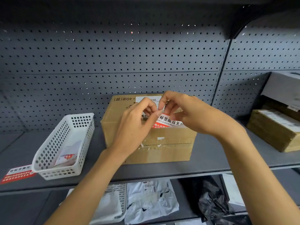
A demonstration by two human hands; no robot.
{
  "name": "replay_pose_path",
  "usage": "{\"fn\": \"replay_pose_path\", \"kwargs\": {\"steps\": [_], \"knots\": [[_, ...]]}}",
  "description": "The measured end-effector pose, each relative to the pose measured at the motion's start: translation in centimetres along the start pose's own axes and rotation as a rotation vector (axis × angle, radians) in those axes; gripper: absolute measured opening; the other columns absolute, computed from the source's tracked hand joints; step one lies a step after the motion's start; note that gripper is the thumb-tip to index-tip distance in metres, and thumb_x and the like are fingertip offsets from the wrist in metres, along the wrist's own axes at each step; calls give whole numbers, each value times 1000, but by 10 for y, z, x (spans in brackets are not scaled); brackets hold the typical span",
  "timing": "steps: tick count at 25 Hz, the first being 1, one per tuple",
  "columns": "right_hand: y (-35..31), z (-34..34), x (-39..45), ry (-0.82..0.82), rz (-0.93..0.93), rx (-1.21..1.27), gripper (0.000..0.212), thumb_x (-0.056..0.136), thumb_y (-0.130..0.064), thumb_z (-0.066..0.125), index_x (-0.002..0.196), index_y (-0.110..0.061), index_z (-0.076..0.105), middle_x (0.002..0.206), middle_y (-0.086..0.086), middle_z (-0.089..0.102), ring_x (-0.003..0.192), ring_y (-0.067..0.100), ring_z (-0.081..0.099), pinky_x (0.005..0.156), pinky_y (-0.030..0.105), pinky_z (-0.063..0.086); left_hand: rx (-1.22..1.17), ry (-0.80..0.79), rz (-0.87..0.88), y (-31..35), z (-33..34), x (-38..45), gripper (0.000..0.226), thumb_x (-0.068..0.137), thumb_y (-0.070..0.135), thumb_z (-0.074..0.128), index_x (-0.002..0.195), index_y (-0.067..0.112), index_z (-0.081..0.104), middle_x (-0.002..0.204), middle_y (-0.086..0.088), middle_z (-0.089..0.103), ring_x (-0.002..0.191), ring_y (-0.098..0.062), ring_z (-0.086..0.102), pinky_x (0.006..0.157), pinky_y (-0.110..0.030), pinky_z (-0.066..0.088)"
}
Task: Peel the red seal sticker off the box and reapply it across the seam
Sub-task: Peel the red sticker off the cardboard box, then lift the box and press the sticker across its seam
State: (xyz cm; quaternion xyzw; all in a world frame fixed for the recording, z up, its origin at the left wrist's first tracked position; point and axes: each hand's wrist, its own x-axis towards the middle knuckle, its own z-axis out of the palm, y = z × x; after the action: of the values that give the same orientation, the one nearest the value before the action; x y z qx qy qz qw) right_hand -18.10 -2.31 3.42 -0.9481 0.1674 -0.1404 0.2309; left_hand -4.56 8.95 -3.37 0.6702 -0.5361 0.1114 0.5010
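A brown cardboard box (170, 143) stands on the grey shelf, its front seam running across with torn white paper scraps on it. Above the box's top front edge hangs the red and white seal sticker (168, 121), printed with black characters. My left hand (136, 125) pinches the sticker's left end between thumb and forefinger. My right hand (191, 112) grips its upper right part with bent fingers. Both hands cover much of the sticker and the box top.
A white perforated basket (53, 151) with sticker sheets stands left of the box. Another red sticker (17, 173) lies flat at the shelf's front left. Brown cartons (274, 130) sit at the right. Pegboard wall behind; bagged parcels (151, 200) on the shelf below.
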Motion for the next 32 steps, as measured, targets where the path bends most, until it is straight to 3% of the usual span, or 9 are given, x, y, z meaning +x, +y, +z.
{"fn": "replay_pose_path", "kwargs": {"steps": [4, 9, 12, 16, 18, 20, 24, 29, 32], "knots": [[-11, 24, -19, -26, 47, 73, 36, 92, 12, 51, 107, -20, 57, 97, -4, 65, 102, 21, 67, 93, 46, 55, -5, -39, -36, 3, -8, -33, 16, 96, 26, 60, 88, 13, 59, 74, 15, 57, 70, 1, 53, 65, -10, 38], [-17, 55, -37, -10, 82, 193, 38, 90, 17, 50, 99, -19, 44, 104, 13, 66, 103, 32, 65, 92, 46, 55, 6, -48, -56, -1, -14, -69, 17, 99, 28, 55, 87, 16, 55, 75, 13, 58, 66, 4, 51, 62, -7, 36], [-10, 82, -42, 110, 111, 296, 39, 89, 6, 65, 91, -23, 39, 106, 12, 64, 99, 30, 64, 79, 38, 53, 20, -32, -75, -10, -6, -84, 17, 100, 29, 52, 87, 18, 51, 73, 12, 57, 62, 3, 50, 59, -9, 36], [17, 120, -52, 326, 164, 302, 33, 85, -13, 76, 103, -22, 50, 96, -3, 62, 85, 11, 61, 67, 14, 46, -1, 32, -115, -34, 9, -99, 16, 101, 26, 49, 89, 16, 50, 67, 15, 49, 57, 0, 47, 54, -13, 30], [30, 133, -53, 402, 208, 340, 17, 88, -19, 74, 91, -26, 58, 85, -10, 66, 78, 7, 62, 63, 10, 44, -43, 56, -133, -44, 16, -105, 14, 102, 24, 48, 89, 18, 49, 68, 13, 50, 57, -4, 46, 52, -17, 32], [41, 141, -53, 460, 223, 400, 20, 90, -20, 72, 78, -31, 61, 77, -13, 67, 75, 3, 61, 63, 9, 43, -75, 72, -136, -50, 21, -109, 11, 102, 20, 48, 91, 19, 48, 72, 13, 52, 61, -3, 49, 53, -13, 34], [58, 156, -44, 503, 185, 473, 24, 93, -12, 67, 79, -31, 63, 79, -15, 68, 76, 2, 62, 65, 12, 47, -117, 81, -138, -66, 36, -113, 7, 100, 17, 53, 94, 18, 48, 84, 18, 57, 76, 5, 58, 62, -11, 43], [67, 162, -33, 615, 117, 561, 11, 88, -12, 73, 89, -22, 68, 80, -10, 71, 82, 14, 68, 70, 22, 51, -26, 171, -130, -77, 40, -102, 14, 97, 29, 59, 91, 17, 53, 83, 16, 62, 72, -3, 60, 59, -28, 45], [68, 161, -28, 719, 89, 564, 16, 83, -11, 77, 89, -21, 66, 75, -10, 71, 75, 9, 68, 68, 23, 51, 26, 234, -92, -77, 41, -93, 19, 95, 31, 61, 90, 13, 58, 93, 10, 60, 77, -5, 60, 65, -35, 51]]}}
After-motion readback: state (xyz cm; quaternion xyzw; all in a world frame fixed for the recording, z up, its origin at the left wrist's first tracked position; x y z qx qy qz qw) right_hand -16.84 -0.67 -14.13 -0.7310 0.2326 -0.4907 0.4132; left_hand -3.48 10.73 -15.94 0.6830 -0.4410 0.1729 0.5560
